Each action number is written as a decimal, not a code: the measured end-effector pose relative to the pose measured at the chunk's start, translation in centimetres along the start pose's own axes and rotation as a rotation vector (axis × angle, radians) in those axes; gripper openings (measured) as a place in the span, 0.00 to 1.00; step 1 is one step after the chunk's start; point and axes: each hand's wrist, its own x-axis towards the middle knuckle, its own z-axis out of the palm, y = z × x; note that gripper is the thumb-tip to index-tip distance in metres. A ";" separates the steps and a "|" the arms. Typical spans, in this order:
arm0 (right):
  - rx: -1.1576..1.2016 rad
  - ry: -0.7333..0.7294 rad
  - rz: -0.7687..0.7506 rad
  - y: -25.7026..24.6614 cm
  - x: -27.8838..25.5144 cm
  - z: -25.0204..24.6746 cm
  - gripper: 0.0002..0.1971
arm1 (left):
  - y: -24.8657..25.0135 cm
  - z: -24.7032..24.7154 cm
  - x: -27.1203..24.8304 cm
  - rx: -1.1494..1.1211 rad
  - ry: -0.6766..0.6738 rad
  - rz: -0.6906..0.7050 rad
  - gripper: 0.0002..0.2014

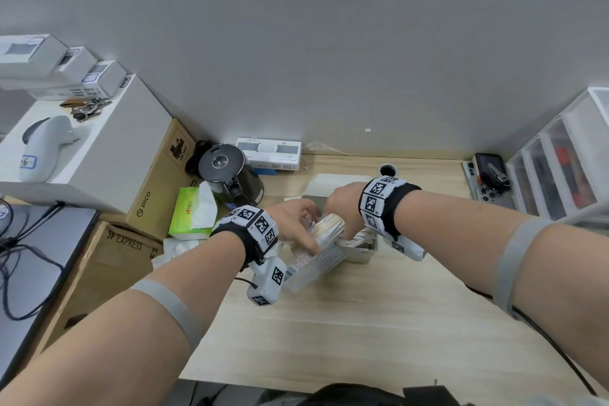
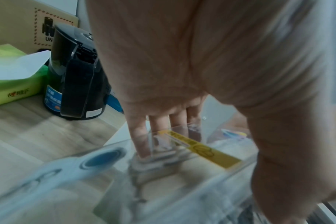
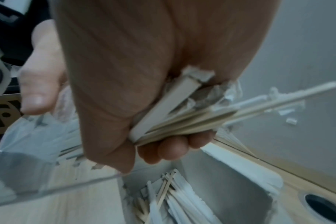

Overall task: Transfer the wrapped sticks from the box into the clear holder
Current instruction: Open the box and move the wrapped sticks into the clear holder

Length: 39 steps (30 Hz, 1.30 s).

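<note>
The right hand (image 3: pixel 144 106) was clenched round a bundle of wrapped sticks (image 3: pixel 211 118) above the open box (image 3: pixel 240 189), where more sticks lay, while the left hand (image 1: pixel 293 221) gripped the tilted clear holder (image 1: pixel 313 265) on the tabletop (image 1: pixel 362 323). The sticks looked light, thin and probably snappable, their paper sleeves likely slippery, so a firm mid-length grasp suited them. Their long axes fanned out from the fist, away from the holder's mouth.

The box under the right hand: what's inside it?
In the box, loose wrapped sticks lie piled at one end. The right hand, gripping its own bundle, covers the near part, so the full count is hidden.
</note>
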 end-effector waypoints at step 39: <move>1.308 0.312 0.256 -2.7 0.8 2.8 0.33 | -1.9 0.1 0.1 -0.143 0.019 0.002 0.43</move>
